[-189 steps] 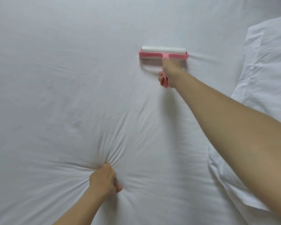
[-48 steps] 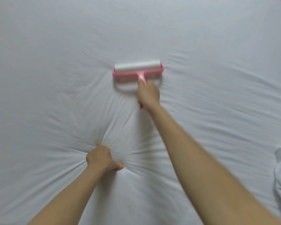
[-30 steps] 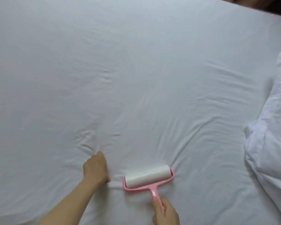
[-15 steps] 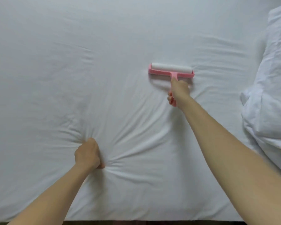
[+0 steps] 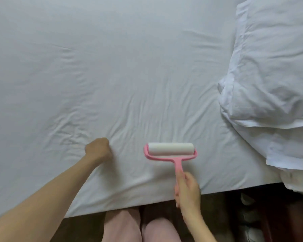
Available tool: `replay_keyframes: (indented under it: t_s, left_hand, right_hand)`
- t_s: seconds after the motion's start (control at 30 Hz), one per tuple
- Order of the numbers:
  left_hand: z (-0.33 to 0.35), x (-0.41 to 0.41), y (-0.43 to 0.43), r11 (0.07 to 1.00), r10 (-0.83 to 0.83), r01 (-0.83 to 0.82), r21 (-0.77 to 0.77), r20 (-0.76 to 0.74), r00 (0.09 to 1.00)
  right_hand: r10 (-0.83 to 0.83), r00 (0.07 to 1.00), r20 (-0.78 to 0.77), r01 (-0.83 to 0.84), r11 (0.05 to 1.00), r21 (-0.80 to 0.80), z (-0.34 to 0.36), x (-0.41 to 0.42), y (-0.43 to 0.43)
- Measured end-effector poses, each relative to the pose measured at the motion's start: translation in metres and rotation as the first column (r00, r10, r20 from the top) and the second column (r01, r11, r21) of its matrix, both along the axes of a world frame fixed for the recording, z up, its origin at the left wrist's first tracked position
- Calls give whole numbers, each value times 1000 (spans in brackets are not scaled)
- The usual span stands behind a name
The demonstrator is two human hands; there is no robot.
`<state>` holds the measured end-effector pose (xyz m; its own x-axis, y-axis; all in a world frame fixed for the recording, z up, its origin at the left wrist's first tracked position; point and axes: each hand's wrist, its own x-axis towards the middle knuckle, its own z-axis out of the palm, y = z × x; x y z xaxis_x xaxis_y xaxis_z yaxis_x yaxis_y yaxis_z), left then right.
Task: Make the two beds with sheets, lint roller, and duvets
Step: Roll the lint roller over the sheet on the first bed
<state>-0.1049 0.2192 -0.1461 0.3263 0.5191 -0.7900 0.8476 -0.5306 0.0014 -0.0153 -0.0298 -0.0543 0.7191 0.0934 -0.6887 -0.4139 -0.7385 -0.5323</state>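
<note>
A white sheet (image 5: 112, 75) covers the mattress and is lightly creased near the front edge. My right hand (image 5: 188, 191) grips the handle of a pink lint roller (image 5: 171, 151). Its white roll lies flat on the sheet close to the bed's near edge. To the left of the roller, my left hand (image 5: 98, 149) is curled into a fist with its knuckles down on the sheet. Its fingers are hidden under it, and small wrinkles fan out to its left.
A rumpled white pillow and bunched white bedding (image 5: 273, 95) lie on the right side of the bed, hanging over its front corner. My knees in pink trousers (image 5: 140, 227) are against the bed's edge. Dark floor (image 5: 262, 215) shows at the lower right.
My right hand has drawn the lint roller back from far out on the sheet to near the front edge. The deep dent around my left fist has flattened.
</note>
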Motion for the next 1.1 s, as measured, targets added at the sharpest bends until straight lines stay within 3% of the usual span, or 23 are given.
replay_keyframes:
  t_s: [0.13, 0.3, 0.4, 0.5, 0.63, 0.7, 0.77, 0.83, 0.97, 1.1]
  left_hand:
    - [8, 48, -20, 997, -75, 80, -11, 250, 965]
    - [-14, 90, -16, 994, -93, 61, 91, 394, 915]
    - [-29, 96, -20, 993, -82, 38, 109, 439, 895]
    - [-35, 85, -37, 998, -56, 36, 57, 420, 906]
    - [-30, 60, -65, 997, -73, 79, -7, 309, 948]
    - [-26, 49, -76, 996, -72, 82, -27, 261, 963]
    - [-21, 41, -86, 997, -68, 78, -31, 235, 970]
    - [-18, 39, -94, 998, -59, 66, -22, 244, 968]
    - [-17, 46, -104, 999, -41, 40, 8, 264, 964]
    - [-20, 53, -104, 998, 18, -36, 59, 287, 958]
  right_hand:
    - [-106, 990, 90, 92, 985, 144, -12, 142, 119]
    - [-167, 986, 26, 156, 960, 232, -65, 256, 201]
    - [-73, 997, -5, 73, 979, 192, -96, 222, 158]
    - [-8, 997, 77, 5, 999, 37, -116, 113, 66]
    - [70, 996, -48, -77, 983, -165, -79, -8, -44]
    - [-23, 995, -100, 6, 984, -175, -52, -17, -63]
    - [-82, 988, -129, 64, 988, -142, -29, 0, -56]
    - [-93, 991, -101, 94, 996, 6, -12, 43, -29]
    - [23, 993, 117, -42, 986, 164, -20, 173, 64]
    - [14, 1000, 17, -17, 978, 208, -53, 248, 142]
